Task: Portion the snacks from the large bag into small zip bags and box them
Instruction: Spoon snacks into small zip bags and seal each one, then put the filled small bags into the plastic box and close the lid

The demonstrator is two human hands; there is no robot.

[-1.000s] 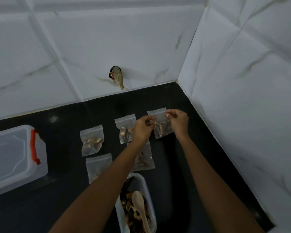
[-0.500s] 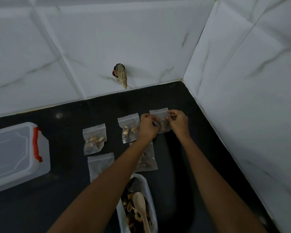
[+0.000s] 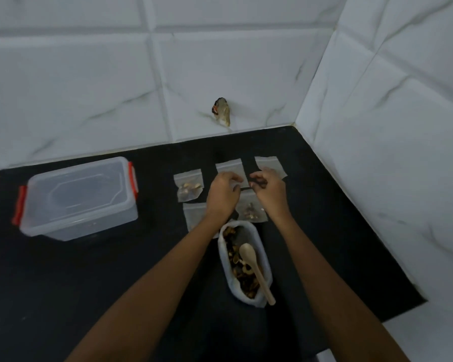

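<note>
Your left hand (image 3: pixel 224 190) and right hand (image 3: pixel 270 190) curl at the top edge of a filled zip bag (image 3: pixel 253 211) on the counter (image 3: pixel 89 283); pinching or not, I cannot tell. It should be light, floppy, slick: take the stiffer zip strip.

The left hand (image 3: pixel 224 190) and right hand (image 3: pixel 269 190) reach forward, close together but apart. Both curl their fingers inward; any grip is unclear.

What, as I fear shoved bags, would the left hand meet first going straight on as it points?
Probably the middle back-row zip bag, just beyond the left hand; depth is unclear.
</note>
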